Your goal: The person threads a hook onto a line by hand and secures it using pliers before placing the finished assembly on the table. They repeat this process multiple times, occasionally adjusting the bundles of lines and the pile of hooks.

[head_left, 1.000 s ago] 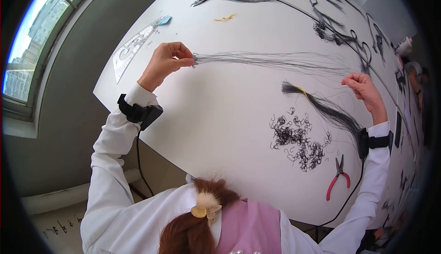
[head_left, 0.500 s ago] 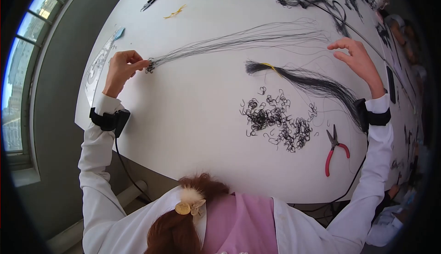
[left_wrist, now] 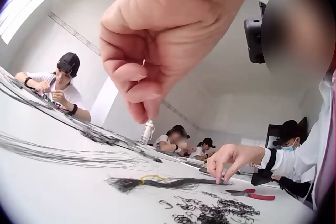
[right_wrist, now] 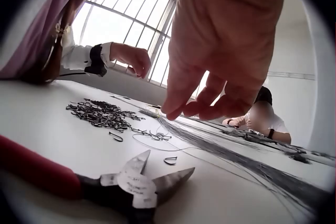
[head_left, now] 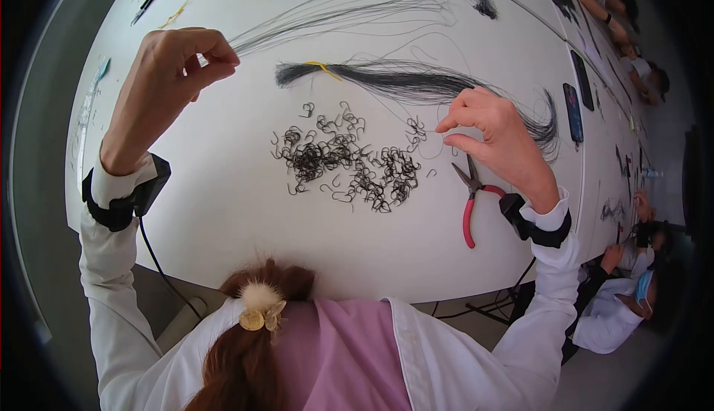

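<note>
Strands, fine and dark, fan past the left hand, fingertips pressed together, with right hand slightly spread.

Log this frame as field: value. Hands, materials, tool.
left hand: raised, thumb and fingertips together; whether it holds a fine line, cannot tell
right hand: near hooks and pliers, thumb and forefinger apart in head view
hooks: loose dark pile on white table
dark bundle: on table, yellow tie near one end
loose strands: spread on table
pliers: red-handled, on table, jaws open
</note>
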The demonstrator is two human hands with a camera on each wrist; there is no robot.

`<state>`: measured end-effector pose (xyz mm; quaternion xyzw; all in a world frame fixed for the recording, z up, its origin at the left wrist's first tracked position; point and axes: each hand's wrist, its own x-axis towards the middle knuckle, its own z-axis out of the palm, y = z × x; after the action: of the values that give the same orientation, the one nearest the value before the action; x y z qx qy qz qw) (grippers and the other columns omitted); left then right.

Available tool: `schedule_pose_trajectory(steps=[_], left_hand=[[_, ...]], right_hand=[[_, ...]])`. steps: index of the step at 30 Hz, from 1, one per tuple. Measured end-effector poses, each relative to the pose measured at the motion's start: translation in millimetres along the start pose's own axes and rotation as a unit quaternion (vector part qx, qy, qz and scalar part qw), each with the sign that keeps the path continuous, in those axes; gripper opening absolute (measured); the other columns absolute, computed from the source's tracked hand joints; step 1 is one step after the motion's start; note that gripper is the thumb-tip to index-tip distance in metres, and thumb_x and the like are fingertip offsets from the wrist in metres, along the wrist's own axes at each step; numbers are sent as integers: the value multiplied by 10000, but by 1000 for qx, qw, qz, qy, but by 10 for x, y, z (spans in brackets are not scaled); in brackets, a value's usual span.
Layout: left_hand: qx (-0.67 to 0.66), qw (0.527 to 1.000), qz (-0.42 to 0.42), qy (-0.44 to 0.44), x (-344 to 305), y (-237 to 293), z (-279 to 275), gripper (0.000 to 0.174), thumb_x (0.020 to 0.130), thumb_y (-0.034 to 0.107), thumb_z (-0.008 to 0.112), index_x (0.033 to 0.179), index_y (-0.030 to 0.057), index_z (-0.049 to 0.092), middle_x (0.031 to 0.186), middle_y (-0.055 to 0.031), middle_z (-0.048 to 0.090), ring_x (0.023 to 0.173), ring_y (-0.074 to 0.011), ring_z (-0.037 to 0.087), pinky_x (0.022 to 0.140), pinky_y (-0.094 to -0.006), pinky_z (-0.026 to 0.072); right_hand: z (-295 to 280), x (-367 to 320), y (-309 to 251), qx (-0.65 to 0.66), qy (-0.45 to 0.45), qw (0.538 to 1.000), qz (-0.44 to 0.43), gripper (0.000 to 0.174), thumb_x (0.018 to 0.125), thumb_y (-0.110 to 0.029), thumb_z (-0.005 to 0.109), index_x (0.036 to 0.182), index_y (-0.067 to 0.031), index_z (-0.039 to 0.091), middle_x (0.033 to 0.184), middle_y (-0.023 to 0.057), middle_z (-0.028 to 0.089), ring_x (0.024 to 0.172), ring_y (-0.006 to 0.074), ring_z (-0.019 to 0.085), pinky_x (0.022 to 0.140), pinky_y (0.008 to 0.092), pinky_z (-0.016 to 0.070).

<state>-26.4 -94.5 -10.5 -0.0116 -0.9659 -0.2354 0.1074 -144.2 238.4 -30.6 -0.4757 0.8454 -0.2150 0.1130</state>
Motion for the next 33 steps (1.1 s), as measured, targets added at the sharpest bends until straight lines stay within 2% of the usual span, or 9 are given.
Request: schedule_pose_trajectory(steps=[3,4,5,7,14,19,23,31,33], left_hand=[[-43,997,55,-17,236,280,217,26,777,61,651,768,39,662,644,-21,617,448,-61,485,406,-194,372],[-57,997,47,-26,291,380,271,66,765,46,658,761,-18,641,631,-84,622,479,-127,552,469,-241,428],[-83,995,38,-37,331,461,314,62,762,41,648,753,-18,634,636,-89,624,500,-155,570,488,-254,446],[-84,992,95,-25,407,372,484,21,755,16,639,771,5,649,647,-48,612,458,-100,516,421,-226,408],[-117,991,56,-34,419,222,618,19,747,-5,630,761,-18,628,649,-70,605,476,-121,526,440,-234,421],[-124,990,56,-28,435,85,690,42,739,25,644,743,-14,627,633,-82,589,505,-141,522,474,-265,409],[-120,992,26,-27,428,81,709,61,733,46,654,737,-10,629,613,-84,583,511,-155,519,490,-275,404],[-100,992,75,16,424,-12,747,54,722,36,650,736,-12,629,587,-96,575,480,-189,512,488,-280,414],[-103,992,75,24,431,-38,756,50,727,34,646,737,-13,629,586,-97,575,476,-189,512,482,-278,413]], right_hand=[[86,-25,-65,22,-8,1000,20,124,681,-73,687,793,-24,665,776,71,597,782,237,545,693,337,442],[109,-24,-63,17,-6,1000,25,110,686,-70,683,781,-19,662,772,76,599,778,239,551,691,340,442],[124,-18,-46,17,-9,1000,23,110,686,-70,683,781,-19,662,772,76,599,778,239,551,691,340,442],[152,37,-12,33,23,997,68,98,687,-63,679,771,-16,658,761,82,595,768,238,555,688,342,441],[232,531,-57,61,54,996,43,97,685,-62,681,768,-18,656,749,82,589,760,239,555,676,341,440],[387,811,-169,-39,45,998,-15,88,694,-90,682,723,-29,627,736,76,573,760,242,556,676,356,455],[443,894,-199,-84,20,996,5,79,699,-83,673,699,-31,613,745,70,579,765,238,559,676,358,461],[342,909,-293,12,12,997,71,75,717,-45,651,751,-20,589,746,68,572,730,232,551,660,348,444],[356,970,-283,27,32,999,17,92,713,-42,655,771,-20,587,743,66,569,729,231,550,659,349,443]])
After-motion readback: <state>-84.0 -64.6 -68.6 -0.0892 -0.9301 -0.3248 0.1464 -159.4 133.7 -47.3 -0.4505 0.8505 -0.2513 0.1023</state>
